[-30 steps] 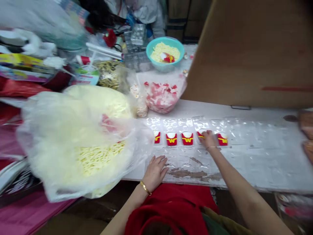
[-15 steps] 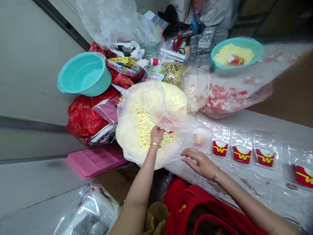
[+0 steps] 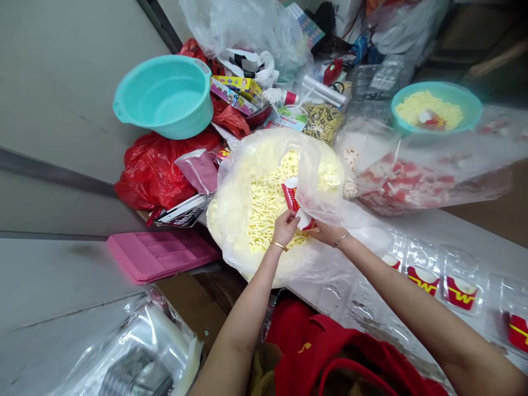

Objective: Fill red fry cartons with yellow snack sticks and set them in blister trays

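Observation:
Pale yellow fry-shaped sticks (image 3: 266, 206) fill a large clear plastic bag (image 3: 237, 165) spread open in front of me. My left hand (image 3: 285, 226) is over the sticks, its fingers pinched at the left edge of a small red-and-white fry carton (image 3: 306, 221). Around the right side of this carton, my right hand (image 3: 328, 233) has its fingers closed, partly hidden by the carton and plastic. A second red fry carton (image 3: 291, 197) lies on the sticks just beyond my left fingers.
Clear blister packs with red cartons (image 3: 461, 292) line the table at right. A bag of red-and-white pieces (image 3: 406, 184) stands behind, near a turquoise basin (image 3: 474, 113) of sticks. Another turquoise basin (image 3: 165, 99) tops red bags (image 3: 160, 176); a pink tray (image 3: 165, 254) sits at left.
My right hand has moved left from the table side into the bag and onto the carton. My left hand has come up to the same carton. The view has shifted.

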`<state>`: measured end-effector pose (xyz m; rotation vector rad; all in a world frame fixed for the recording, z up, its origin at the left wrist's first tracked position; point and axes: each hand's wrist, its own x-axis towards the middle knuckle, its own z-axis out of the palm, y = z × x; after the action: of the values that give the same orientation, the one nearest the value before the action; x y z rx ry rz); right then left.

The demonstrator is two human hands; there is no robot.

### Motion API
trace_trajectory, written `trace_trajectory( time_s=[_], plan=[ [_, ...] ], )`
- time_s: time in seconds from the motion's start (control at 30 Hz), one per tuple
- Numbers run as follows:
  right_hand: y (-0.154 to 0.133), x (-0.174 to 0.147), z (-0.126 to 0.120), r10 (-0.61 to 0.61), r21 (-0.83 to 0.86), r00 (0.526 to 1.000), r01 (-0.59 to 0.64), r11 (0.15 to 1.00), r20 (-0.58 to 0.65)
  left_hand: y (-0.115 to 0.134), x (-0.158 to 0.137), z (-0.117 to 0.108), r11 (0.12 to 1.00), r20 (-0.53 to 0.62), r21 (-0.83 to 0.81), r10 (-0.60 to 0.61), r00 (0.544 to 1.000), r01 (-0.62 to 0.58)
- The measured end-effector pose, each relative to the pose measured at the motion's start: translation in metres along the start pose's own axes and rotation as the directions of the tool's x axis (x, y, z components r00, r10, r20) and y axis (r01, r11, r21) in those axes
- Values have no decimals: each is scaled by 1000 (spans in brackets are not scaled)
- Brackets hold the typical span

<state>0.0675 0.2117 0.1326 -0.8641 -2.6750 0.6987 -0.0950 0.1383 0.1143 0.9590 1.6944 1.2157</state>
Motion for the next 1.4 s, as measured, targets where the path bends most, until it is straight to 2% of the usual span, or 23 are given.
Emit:
trace_trajectory(
  time_s=[0.1, 0.17, 0.23, 0.3, 0.37, 0.4, 0.47, 0.53, 0.57, 0.63, 0.7, 0.77, 0.8, 0.87, 0.93, 1.03, 1.13, 1.2, 1.27, 1.33, 1.4],
  plan=[
    [-1, 5, 11, -71, -28, 997, 70, 997, -25, -1, 0, -15, 993, 11, -80, -84, 996, 85],
    [1, 4, 10, -53, -29, 998, 52, 998, -23, 0, 4, -29, 984, -23, -119, -132, 991, 128],
    [2, -2, 4, 34, -12, 998, -35, 999, -46, 3, 11, -47, 974, -80, -159, -175, 981, 161],
    [0, -11, -1, 163, 10, 985, -163, 987, -64, 8, 16, -68, 975, -113, -129, -198, 974, 183],
    [-7, -21, -4, 286, 39, 957, -284, 958, -44, 13, 16, -88, 984, -102, 89, -146, 984, 155],
    [-13, -26, -4, 328, 61, 944, -326, 943, -31, 15, 13, -97, 957, -67, 268, -96, 993, 111],
    [-25, -37, 0, 366, 118, 929, -358, 926, -52, 17, 2, -108, 789, 67, 614, -22, 998, -23],
    [-39, -47, 8, 333, 190, 935, -307, 932, -122, 15, -12, -105, 597, 224, 786, -39, 974, -157],
    [-45, -51, 13, 306, 228, 939, -267, 936, -156, 13, -19, -99, 538, 263, 821, -58, 963, -192],
    [-55, -57, 23, 267, 287, 947, -210, 935, -179, 6, -28, -79, 473, 247, 864, -96, 964, -174],
    [-62, -62, 30, 245, 317, 957, -186, 930, -156, -3, -30, -57, 446, 135, 893, -124, 983, -66],
    [-64, -67, 34, 234, 316, 963, -182, 931, -136, -11, -27, -44, 484, 22, 874, -126, 992, 42],
    [-63, -68, 35, 231, 311, 965, -182, 933, -128, -13, -24, -43, 541, -15, 838, -116, 993, 76],
    [-60, -71, 34, 233, 296, 965, -189, 936, -121, -16, -19, -48, 728, -63, 673, -117, 991, 129],
    [-57, -72, 32, 252, 273, 961, -213, 938, -114, -13, -16, -61, 869, -80, 461, -163, 983, 181],
    [-58, -66, 34, 254, 234, 962, -224, 946, -105, 2, -21, -75, 953, -3, 121, -278, 961, 276],
    [-66, -54, 38, 202, 201, 975, -179, 963, -97, 22, -31, -75, 937, 169, -149, -292, 941, 317],
    [-74, -46, 41, 177, 185, 981, -158, 970, -86, 32, -38, -69, 957, 235, -111, -236, 943, 267],
    [-82, -40, 42, 171, 171, 982, -156, 973, -80, 39, -45, -62, 988, 235, 81, -149, 960, 134],
    [-85, -39, 42, 179, 157, 980, -164, 974, -86, 43, -50, -57, 958, 207, 287, -38, 978, -23],
    [-86, -40, 44, 185, 150, 977, -169, 974, -103, 45, -56, -51, 910, 188, 400, 38, 981, -112]
  ],
)
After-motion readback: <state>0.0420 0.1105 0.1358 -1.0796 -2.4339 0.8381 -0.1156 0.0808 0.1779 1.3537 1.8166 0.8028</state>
